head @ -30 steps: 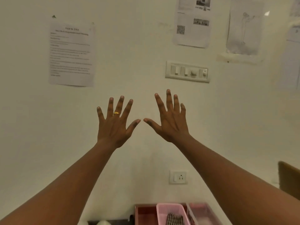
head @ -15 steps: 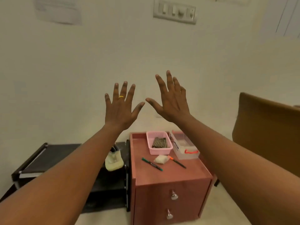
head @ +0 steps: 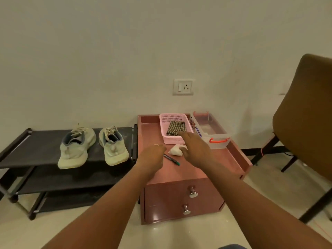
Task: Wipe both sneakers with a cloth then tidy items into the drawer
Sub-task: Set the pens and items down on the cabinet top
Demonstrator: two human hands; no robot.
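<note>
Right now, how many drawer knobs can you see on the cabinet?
2: the upper knob sits on the top drawer front, the lower knob just beneath it on the second drawer. None appear hidden.

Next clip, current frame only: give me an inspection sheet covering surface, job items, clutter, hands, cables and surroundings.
Surface: reddish drawer cabinet, raised rim on top, both drawers shut.
Job's things: two pale sneakers side by side on the top shelf of the black shoe rack; checked cloth in the pink basket.
Clutter: green-tipped pen, small white pouch, clear plastic box with an orange latch, all on the cabinet top.
Hands: left hand and right hand both empty, over the cabinet top; right fingers reach toward the basket.
Cables: dark cable on the floor under the chair.
Surroundings: brown chair at right, wall socket on the plain wall, tiled floor.
</note>
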